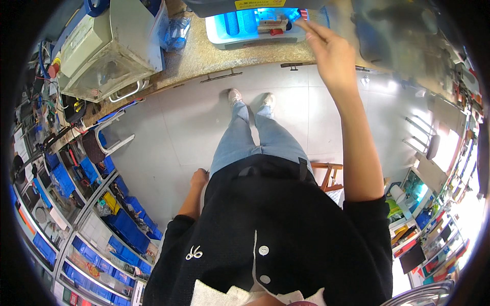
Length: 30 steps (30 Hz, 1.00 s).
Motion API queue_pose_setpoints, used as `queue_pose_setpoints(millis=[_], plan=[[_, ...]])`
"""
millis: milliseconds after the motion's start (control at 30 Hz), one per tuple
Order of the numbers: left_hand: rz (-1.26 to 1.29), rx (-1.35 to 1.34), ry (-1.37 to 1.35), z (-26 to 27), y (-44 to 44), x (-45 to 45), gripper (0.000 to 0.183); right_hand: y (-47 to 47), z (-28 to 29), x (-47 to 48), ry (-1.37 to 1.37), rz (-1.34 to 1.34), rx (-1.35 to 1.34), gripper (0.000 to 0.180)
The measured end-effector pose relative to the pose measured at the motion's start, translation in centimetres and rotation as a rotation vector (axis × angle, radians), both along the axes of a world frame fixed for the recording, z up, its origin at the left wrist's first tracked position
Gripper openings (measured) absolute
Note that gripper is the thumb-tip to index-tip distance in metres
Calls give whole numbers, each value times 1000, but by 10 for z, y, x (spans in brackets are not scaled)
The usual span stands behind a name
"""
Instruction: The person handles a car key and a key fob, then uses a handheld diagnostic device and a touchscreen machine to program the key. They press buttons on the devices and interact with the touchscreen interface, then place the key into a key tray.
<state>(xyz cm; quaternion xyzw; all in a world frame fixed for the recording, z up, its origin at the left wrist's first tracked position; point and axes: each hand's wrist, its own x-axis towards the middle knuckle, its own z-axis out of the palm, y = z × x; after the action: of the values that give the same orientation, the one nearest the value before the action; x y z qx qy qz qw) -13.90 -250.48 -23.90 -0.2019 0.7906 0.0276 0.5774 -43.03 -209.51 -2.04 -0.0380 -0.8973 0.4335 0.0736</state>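
My right hand (333,53) reaches over the front right corner of a benchtop machine (264,41) with a pale tray and a blue-lit interior. Its fingertips are bunched beside a small red part (303,14); whether they grip anything is unclear. Inside the machine, left of those fingers, sits a metal clamp block (271,25) with a red piece (276,32) at its front. A dark hood (214,4) bearing a yellow label (260,4) covers the rear. My left hand (199,178) hangs low beside my hip, its fingers partly hidden, with a small dark spot by them.
The machine stands on a worn workbench (191,63). To its left are a grimy enclosed machine (111,53) with a handle and a clear plastic bag (178,32). Shelves with blue bins (124,225) line the left. A wooden stool (329,168) is beside my right leg.
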Motion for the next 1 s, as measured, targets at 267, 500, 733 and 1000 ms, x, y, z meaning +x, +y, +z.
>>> queue_pose_setpoints(millis=[267, 500, 733, 1000], plan=[[-22, -12, 54, -5, 2, -7, 33, 4, 19, 8, -199, 177, 244, 24], [76, 47, 194, -9, -26, 9, 27, 84, 13, 28, -335, -304, 107, 29], [304, 264, 707, 73, -26, -74, 21, 99, -108, -49, 49, -243, 235, 45], [1064, 575, 429, 174, 32, -105, 37, 25, 22, -19, 508, -211, 151, 21]])
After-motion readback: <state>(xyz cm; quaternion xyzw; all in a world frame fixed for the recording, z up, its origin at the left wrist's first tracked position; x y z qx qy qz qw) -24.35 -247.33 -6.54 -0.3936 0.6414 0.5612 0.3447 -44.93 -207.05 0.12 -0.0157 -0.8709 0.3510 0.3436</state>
